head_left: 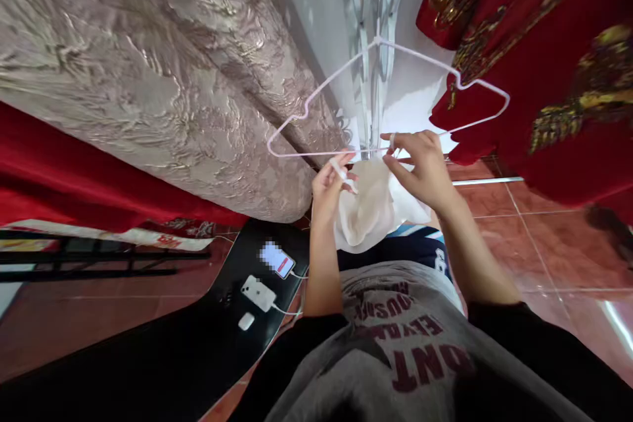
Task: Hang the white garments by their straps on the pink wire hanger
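A pale pink clothes hanger (341, 69) hangs in front of me, its lower bar level with my hands. My left hand (330, 183) is at the middle of that bar, fingers curled, the index fingertip against it. White strips like tape cross its fingers. My right hand (420, 161) is at the bar on the other side, thumb and index finger apart, a white band around the index finger. Its other fingers are partly hidden. Below both hands, a cream-white cloth (368, 208) lies bunched over my lap.
Beige embossed fabric (163, 72) hangs at the left, red fabric with gold trim (548, 79) at the right. Pale metal rails (366, 66) stand behind the hanger. Two charging phones (258, 293) and a small white case (246, 321) rest on a black bench (198, 336).
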`<state>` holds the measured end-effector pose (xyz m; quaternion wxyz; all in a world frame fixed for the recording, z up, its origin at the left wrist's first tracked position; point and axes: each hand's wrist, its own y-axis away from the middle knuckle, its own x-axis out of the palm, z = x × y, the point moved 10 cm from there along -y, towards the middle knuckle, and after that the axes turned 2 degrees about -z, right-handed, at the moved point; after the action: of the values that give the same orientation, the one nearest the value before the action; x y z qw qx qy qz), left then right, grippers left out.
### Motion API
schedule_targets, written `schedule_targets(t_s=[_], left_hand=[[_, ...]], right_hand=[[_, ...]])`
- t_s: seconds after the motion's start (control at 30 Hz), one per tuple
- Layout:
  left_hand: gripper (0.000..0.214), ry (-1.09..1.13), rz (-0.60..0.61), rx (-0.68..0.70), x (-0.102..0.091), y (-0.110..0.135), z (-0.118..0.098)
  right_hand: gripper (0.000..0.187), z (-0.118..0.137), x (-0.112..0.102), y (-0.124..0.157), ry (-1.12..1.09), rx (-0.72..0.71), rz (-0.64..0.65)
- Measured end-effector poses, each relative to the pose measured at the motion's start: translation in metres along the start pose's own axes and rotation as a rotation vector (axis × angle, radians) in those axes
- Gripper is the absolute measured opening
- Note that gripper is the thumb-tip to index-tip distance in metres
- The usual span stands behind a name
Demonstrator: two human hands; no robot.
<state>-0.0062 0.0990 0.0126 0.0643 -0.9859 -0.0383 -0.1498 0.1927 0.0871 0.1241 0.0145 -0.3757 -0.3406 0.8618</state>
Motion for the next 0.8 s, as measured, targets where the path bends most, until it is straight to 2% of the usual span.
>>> schedule_targets(t_s=[0.07, 0.13, 0.2, 0.27, 0.37, 0.47, 0.53, 0.63, 0.7, 0.8], left_hand=[[0.052, -0.072, -0.154, 0.045, -0.04, 0.002, -0.012], [0.05, -0.133, -0.268, 0.116, -0.073, 0.005, -0.032], [0.049, -0.191, -0.335, 0.223, -0.092, 0.008, -0.062], [0.049, -0.217, -0.354, 0.343, -0.098, 0.009, -0.095], [0.042, -0.264, -0.298, 0.479, -0.081, 0.002, -0.14], [0.025, -0.406, -0.157, 0.551, -0.043, -0.012, -0.172], [0.015, -0.558, -0.054, 0.574, -0.016, -0.021, -0.183], [0.013, -0.643, 0.016, 0.577, 0.003, -0.03, -0.184], [0.013, -0.588, 0.013, 0.538, 0.002, -0.035, -0.174], [0.029, -0.489, -0.054, 0.505, -0.009, -0.037, -0.154]], right_hand=[[0.008, -0.004, -0.006, 0.002, -0.007, -0.002, -0.027], [0.009, -0.007, -0.011, 0.002, -0.01, -0.001, -0.048], [0.012, -0.01, -0.014, 0.002, -0.006, 0.001, -0.069], [0.016, -0.013, -0.014, 0.0, -0.005, 0.009, -0.068], [0.025, -0.013, -0.01, -0.001, -0.009, 0.021, -0.053], [0.034, -0.011, -0.008, 0.001, -0.026, 0.036, -0.08], [0.038, -0.01, -0.01, 0.004, -0.035, 0.044, -0.128], [0.037, -0.012, -0.013, 0.007, -0.035, 0.052, -0.184], [0.035, -0.013, -0.013, 0.006, -0.034, 0.051, -0.187], [0.033, -0.014, -0.016, 0.006, -0.053, 0.038, -0.194]])
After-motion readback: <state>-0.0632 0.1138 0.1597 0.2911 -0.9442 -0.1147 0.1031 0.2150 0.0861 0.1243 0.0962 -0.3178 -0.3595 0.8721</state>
